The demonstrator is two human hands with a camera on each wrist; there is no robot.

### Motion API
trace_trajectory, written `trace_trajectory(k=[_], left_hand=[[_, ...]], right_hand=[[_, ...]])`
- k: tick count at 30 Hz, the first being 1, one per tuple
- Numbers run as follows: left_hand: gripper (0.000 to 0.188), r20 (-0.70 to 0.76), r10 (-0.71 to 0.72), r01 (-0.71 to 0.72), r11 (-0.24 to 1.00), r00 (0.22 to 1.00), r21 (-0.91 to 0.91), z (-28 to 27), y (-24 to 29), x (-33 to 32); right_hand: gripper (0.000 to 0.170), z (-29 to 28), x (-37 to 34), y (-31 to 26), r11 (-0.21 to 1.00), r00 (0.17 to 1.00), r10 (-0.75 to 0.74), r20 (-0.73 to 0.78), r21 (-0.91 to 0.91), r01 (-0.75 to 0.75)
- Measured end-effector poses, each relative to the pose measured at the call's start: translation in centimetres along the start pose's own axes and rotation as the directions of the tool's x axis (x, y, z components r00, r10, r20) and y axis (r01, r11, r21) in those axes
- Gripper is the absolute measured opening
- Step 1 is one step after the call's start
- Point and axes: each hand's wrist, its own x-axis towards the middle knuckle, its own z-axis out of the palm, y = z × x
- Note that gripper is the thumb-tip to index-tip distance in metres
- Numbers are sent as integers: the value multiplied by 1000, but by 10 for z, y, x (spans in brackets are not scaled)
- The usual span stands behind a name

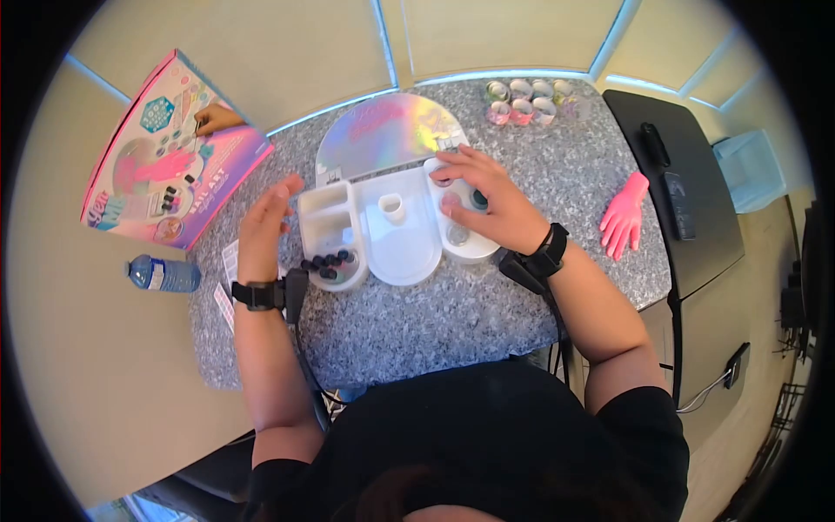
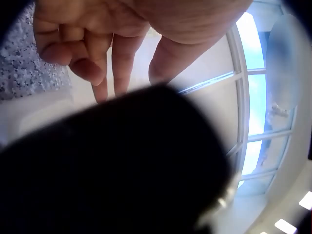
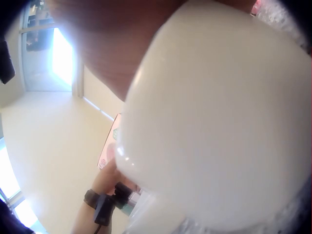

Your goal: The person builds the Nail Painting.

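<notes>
A white molded tray [image 1: 403, 271] lies on the speckled tabletop. Over its right section the right hand [image 1: 497, 207] is spread, fingers bent across small round pots; pink [image 1: 450, 204], dark green [image 1: 479, 200] and glittery grey [image 1: 457, 235] ones show. Whether its fingertips touch a pot cannot be told. The left hand [image 1: 266, 228] hovers beside the tray's left edge, fingers loosely bent, holding nothing; the left wrist view shows that hand [image 2: 112, 29] empty. Small black-capped bottles [image 1: 329, 264] lean in the left section. In the right wrist view the tray [image 3: 219, 117] hides most of the right hand [image 3: 107, 44].
Behind the tray is a shiny holographic panel [image 1: 374, 130]. A colorful box [image 1: 174, 165], a water bottle [image 1: 165, 274] and sheets [image 1: 223, 304] are at the left. Several patterned rings [image 1: 522, 113] stand at the back right; a pink model hand [image 1: 624, 217] lies near the right edge.
</notes>
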Motion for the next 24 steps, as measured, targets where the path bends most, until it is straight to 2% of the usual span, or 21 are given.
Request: trace_trajectory(k=[2,3,5,7,9,10,11,12,13,14,16,17,21,23,24], left_hand=[[37,31,142,-145,975,989,170,1,-11,-2],[39,35,159,-163,977,987,137,2,-12,-7],[39,33,150,-152,987,988,53,-2,-8,-11],[38,2,133,-132,990,991,-49,-11,-14,-9],[38,-31,119,-121,991,992,-64,-14,-16,-6],[38,-52,113,-117,990,992,-75,-17,-15,-4],[39,-74,112,-120,986,991,-118,-19,-23,0],[39,-79,118,-127,984,990,-122,-21,-25,2],[40,-86,99,-112,981,991,-160,-23,-26,2],[40,-92,80,-97,975,993,-198,-26,-26,3],[41,-108,86,-106,975,990,-196,-28,-25,2],[42,-119,85,-107,976,989,-190,-29,-25,0],[43,-125,143,-167,963,982,-213,-31,-26,-1],[43,-141,91,-128,950,986,-285,-27,-12,-10],[43,-139,83,-120,952,987,-283,-25,-7,-16]], right_hand=[[43,-7,8,5,979,999,-28,-18,204,31],[43,-15,13,9,981,999,-27,-25,190,32],[45,-39,23,25,979,981,51,-185,205,-12],[49,-60,41,43,973,894,230,-384,118,-200],[47,-90,58,87,932,879,349,-324,26,-361],[47,-94,69,103,935,884,343,-318,23,-355],[44,-96,79,117,870,899,324,-296,-280,-406],[42,-97,89,117,720,910,312,-273,-557,-414],[39,-95,99,116,659,887,408,-217,-602,-450],[39,-91,104,116,660,889,402,-218,-605,-446],[41,-82,116,101,505,807,540,-239,-675,-538],[44,-78,122,97,457,796,549,-256,-705,-542],[45,-71,131,123,450,808,504,-305,-706,-547],[38,-74,131,125,675,896,301,-326,-591,-442],[38,-74,127,118,675,895,308,-322,-590,-444]])
